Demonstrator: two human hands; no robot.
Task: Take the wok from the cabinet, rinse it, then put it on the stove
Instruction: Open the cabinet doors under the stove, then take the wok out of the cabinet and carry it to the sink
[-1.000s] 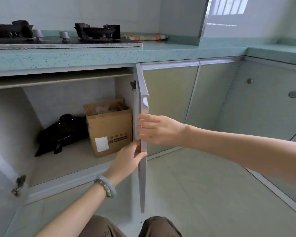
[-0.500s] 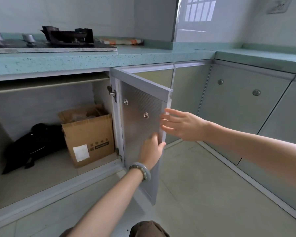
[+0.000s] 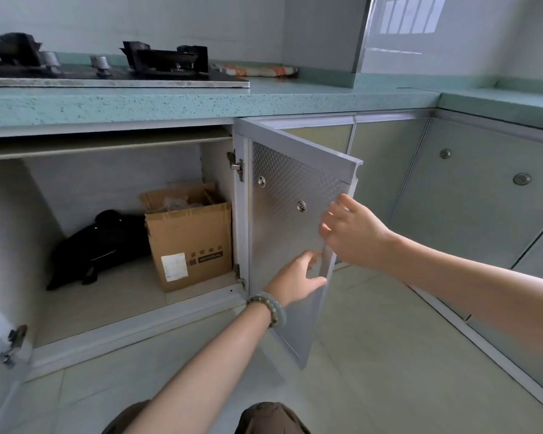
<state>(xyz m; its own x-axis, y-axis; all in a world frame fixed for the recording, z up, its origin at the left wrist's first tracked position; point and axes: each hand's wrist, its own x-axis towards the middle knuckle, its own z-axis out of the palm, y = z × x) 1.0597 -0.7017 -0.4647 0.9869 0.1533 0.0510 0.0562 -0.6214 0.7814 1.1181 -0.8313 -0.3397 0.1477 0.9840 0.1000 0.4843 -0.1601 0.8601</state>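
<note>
Crouched before an open cabinet [image 3: 113,183] under the stove, left of centre in the frame. Inside, at lower left of the opening, a black shape [image 3: 98,249] leaning against the back wall: most likely the wok, perhaps bagged or wrapped, though too dark to make out for certain. Just beside it on the right, touching or nearly so, a cardboard box [image 3: 192,242] with its flaps up.

Right-hand cabinet door [image 3: 290,227] swung out toward the centre of the frame, its dimpled inner face showing. Left hand [image 3: 295,281] spread flat against that inner face near the free edge, fingers loose, gripping nothing. Right hand [image 3: 350,233] open at the same edge, fingers curled lightly around or just past it; whether actually touching, hard to tell. Both placed there, by the look of it, to push the door wide and keep it from swinging back across the opening.

Gas stove [image 3: 116,79] on the green surface [image 3: 295,98] at upper left, burners bare, ready to receive the pan. A striped cloth [image 3: 261,71] lying further right along the wall.

Task judged barely begun: cabinet open, wok not yet lifted. Next, probably, a reach deep into the lower left, clear of the box.
</note>
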